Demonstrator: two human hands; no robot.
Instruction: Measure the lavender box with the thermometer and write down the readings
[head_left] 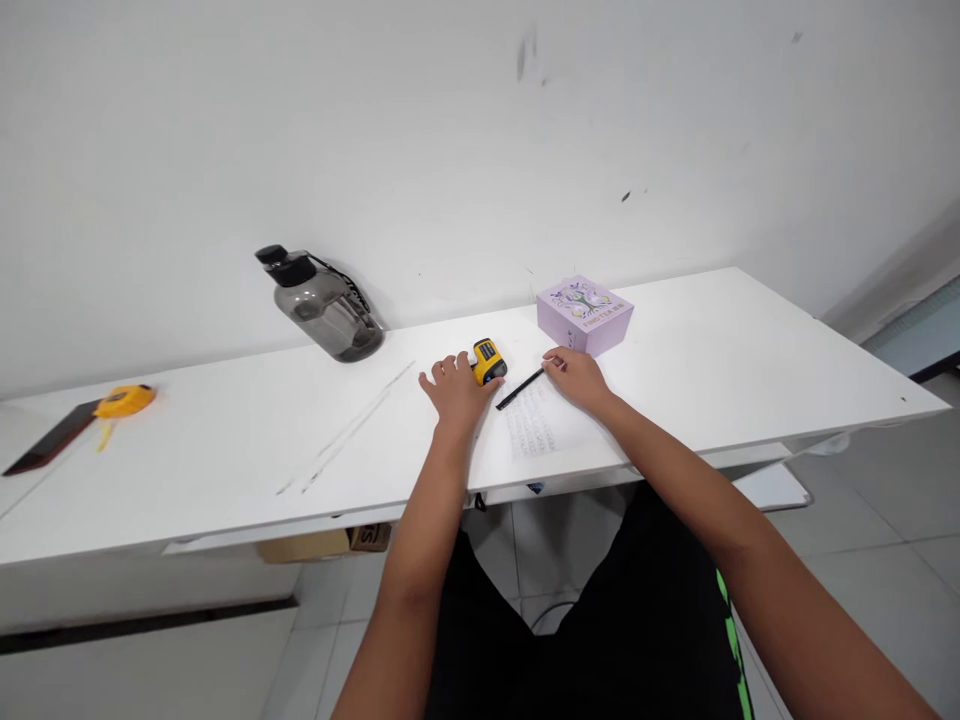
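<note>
My left hand [456, 392] lies on the white table with its fingers spread. Between its thumb and index finger sits a small yellow and black device [489, 360], which looks like a tape measure; the thumb seems to touch its near end. My right hand [579, 380] pinches one end of a black pen [520, 388], whose other end slants down to the left. Beneath the pen is a sheet of paper [534, 425] covered in rows of handwriting. Just behind my right hand stands a lilac box [585, 315] with a printed floral lid.
A grey see-through bottle [326, 310] with a black cap stands near the wall. At the far left, an orange-yellow tape measure [126, 400] rests by a dark flat phone-like object [52, 440]. Dark streaks mark the table [225, 420]. Below is a cardboard box [315, 545].
</note>
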